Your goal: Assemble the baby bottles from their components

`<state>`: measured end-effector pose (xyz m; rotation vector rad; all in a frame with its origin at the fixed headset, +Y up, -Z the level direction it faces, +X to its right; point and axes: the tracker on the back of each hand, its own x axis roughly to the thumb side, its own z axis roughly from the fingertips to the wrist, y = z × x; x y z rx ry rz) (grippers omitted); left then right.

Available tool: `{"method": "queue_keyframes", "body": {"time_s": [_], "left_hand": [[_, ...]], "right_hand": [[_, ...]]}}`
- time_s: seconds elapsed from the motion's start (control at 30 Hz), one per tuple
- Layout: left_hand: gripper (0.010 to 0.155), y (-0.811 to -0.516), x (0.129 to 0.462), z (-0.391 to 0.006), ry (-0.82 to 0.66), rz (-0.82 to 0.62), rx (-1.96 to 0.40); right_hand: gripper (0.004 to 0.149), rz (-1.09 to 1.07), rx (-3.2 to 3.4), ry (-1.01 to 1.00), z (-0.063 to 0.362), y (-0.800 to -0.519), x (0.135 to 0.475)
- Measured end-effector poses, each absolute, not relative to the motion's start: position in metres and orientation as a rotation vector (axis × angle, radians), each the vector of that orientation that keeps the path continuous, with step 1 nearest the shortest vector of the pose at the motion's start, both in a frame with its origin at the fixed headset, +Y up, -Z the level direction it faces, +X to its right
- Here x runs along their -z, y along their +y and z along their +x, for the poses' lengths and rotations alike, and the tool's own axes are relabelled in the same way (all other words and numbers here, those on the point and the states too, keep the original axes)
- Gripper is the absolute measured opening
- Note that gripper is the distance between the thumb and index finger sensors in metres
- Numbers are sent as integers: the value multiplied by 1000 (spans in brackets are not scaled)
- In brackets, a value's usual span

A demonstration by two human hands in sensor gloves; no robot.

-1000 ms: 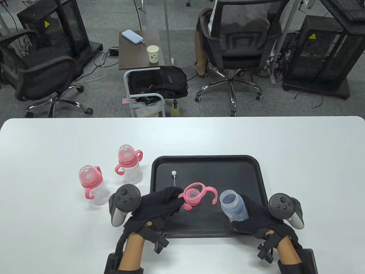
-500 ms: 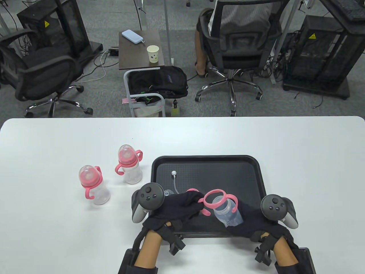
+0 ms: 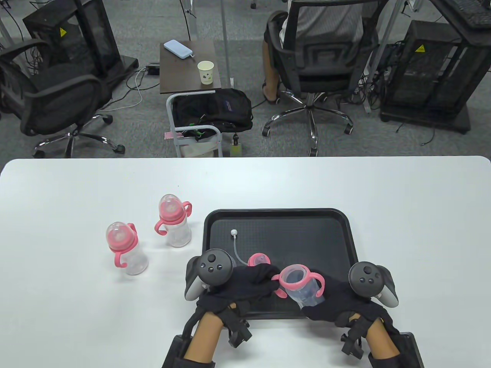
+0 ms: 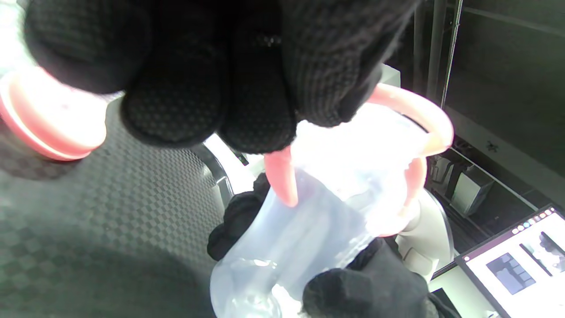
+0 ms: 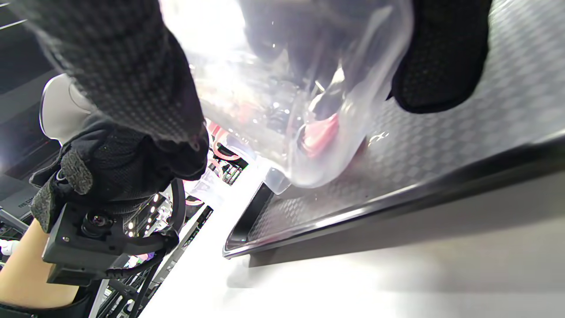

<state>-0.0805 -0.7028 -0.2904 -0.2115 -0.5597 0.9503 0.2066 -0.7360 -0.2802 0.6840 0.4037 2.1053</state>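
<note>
bottle: clear, thin plastic; likely light, slick; right hand wraps its base.
handle ring: stiff pink plastic, on neck; left hand pinches it.

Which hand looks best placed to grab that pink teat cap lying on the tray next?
Left. The left hand lies beside the pink teat cap; the right hand holds the clear bottle.
</note>
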Motion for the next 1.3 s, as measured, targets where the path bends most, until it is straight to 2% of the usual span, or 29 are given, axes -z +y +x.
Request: {"method": "queue_keyframes", "body": {"time_s": [0.63, 1.03, 1.3], "left_hand": [[50, -685, 265, -63, -552, 42, -581], [51, -685, 261, -50, -543, 56, -457], [65, -690, 268, -69, -480, 8, -480]], "right_hand": [[93, 708, -2081, 405, 204, -738, 279], [93, 721, -2042, 419, 202, -741, 279], [93, 708, -2041, 394, 206, -739, 280]]}}
